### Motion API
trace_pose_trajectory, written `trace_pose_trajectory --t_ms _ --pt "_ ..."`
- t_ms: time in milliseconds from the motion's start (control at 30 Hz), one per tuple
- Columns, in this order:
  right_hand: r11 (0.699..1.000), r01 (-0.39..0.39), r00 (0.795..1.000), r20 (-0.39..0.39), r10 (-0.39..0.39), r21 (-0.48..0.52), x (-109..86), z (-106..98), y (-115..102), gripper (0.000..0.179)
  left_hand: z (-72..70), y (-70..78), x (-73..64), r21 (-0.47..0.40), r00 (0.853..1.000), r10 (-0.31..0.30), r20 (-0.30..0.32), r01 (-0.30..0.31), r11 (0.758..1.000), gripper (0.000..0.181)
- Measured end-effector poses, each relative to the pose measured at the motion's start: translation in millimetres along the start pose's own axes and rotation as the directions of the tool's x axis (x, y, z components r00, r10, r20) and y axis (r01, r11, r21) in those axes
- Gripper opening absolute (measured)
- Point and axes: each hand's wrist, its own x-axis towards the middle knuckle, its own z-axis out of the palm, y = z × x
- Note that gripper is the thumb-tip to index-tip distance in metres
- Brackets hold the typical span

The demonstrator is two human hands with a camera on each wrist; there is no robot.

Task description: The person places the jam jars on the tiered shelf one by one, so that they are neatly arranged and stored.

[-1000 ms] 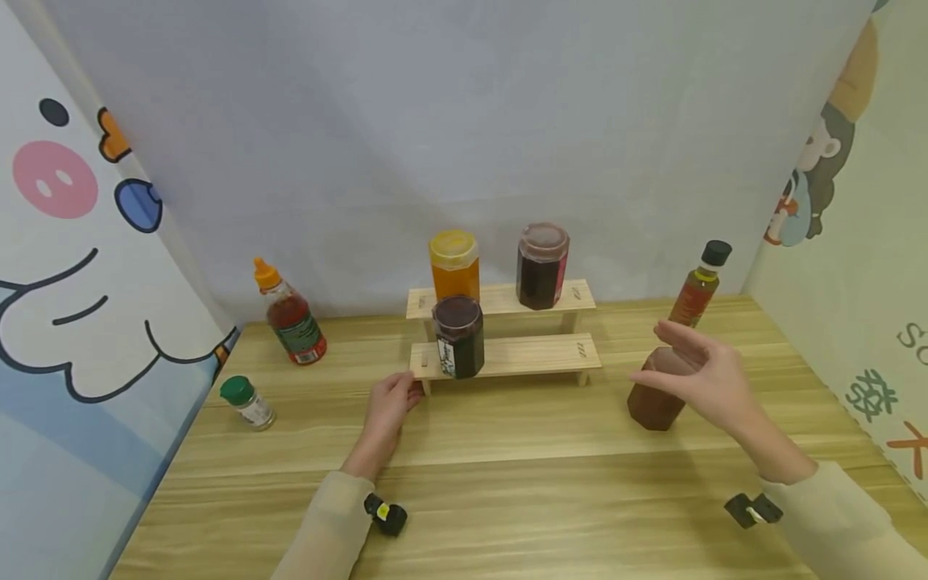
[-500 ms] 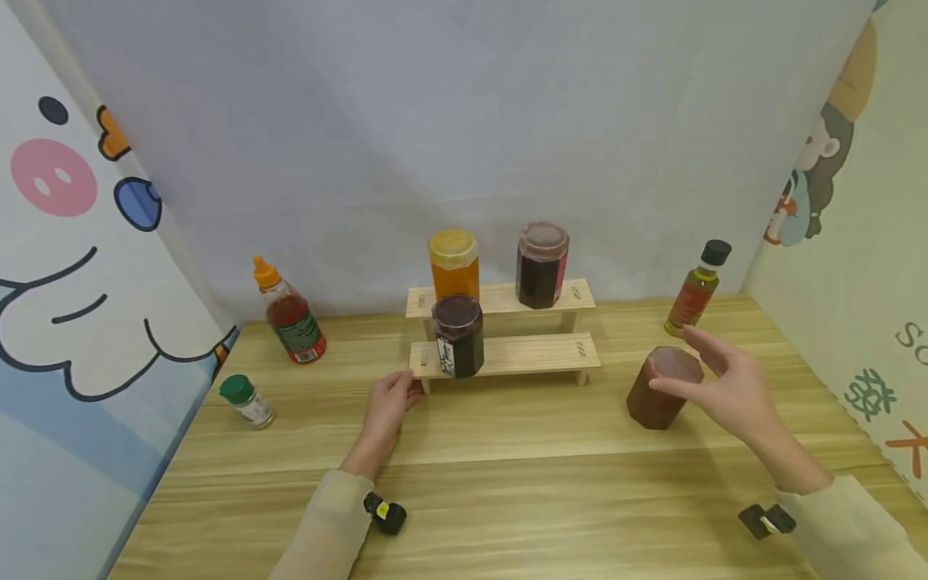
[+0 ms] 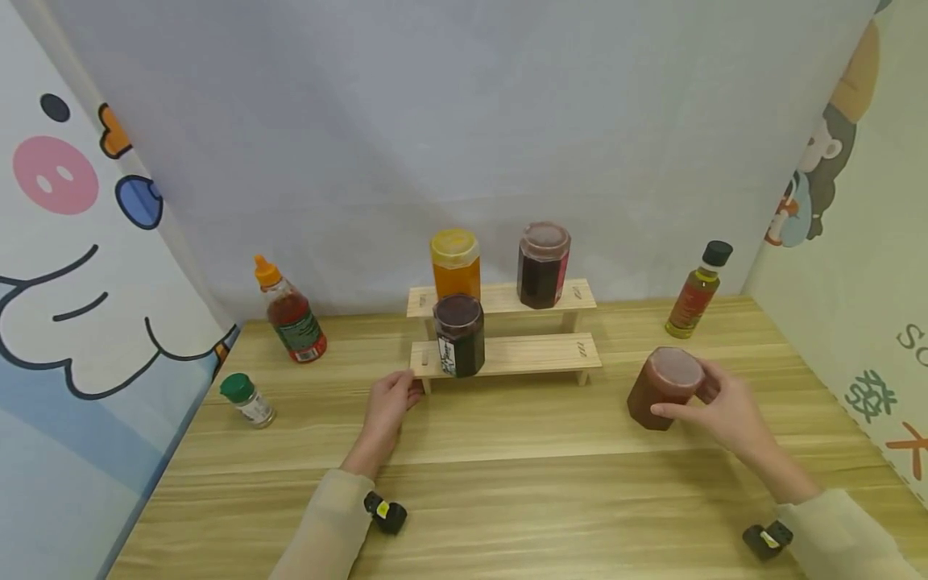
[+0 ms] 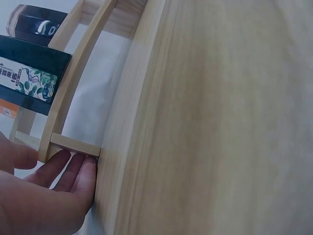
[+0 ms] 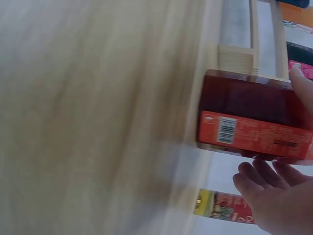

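Note:
My left hand holds the left end of the two-step wooden rack, its fingers against the leg of the lower board in the left wrist view. At the right, my right hand is round a reddish-brown jar standing on the table, thumb on the near side and fingers on the far right side. The jar bears a red barcode label in the right wrist view. On the lower board stands a dark jar. The upper board carries a yellow-lidded orange jar and another dark jar.
An oil bottle with a black cap stands behind the right hand. At the left are a red sauce bottle with an orange nozzle and a small green-capped shaker. A pale cloth wall closes the back of the table.
My right hand moved right, then lowered and came in round the reddish-brown jar, which has stayed in place. My left hand has stayed at the rack.

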Motion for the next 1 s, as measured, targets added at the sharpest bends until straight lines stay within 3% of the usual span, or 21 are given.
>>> trace_pose_trajectory --t_ms 200,367,567,767,1000 --pt "1.0 0.027 1.0 -0.004 -0.027 0.015 -1.8 9 14 0.084 0.4 -1.2 0.2 0.004 1.0 0.008 -0.001 -0.008 1.0 0.039" --pt "1.0 0.005 1.0 0.001 -0.005 -0.02 -2.4 11 19 0.085 0.3 -2.1 0.3 0.01 1.0 0.008 0.001 -0.008 1.0 0.039" --pt "0.992 -0.029 0.999 -0.024 0.026 -0.126 -2.2 12 16 0.075 0.4 -1.3 0.8 0.008 1.0 0.013 -0.002 -0.013 1.0 0.038" --pt "0.986 -0.055 0.998 -0.044 0.048 -0.158 -0.9 12 13 0.073 -0.1 -2.1 1.6 0.019 1.0 0.011 -0.008 -0.01 1.0 0.038" --pt "0.982 -0.034 0.998 -0.063 0.023 -0.187 3.8 15 10 0.071 -0.1 -2.3 2.1 0.011 1.0 0.009 -0.011 -0.009 1.0 0.038"
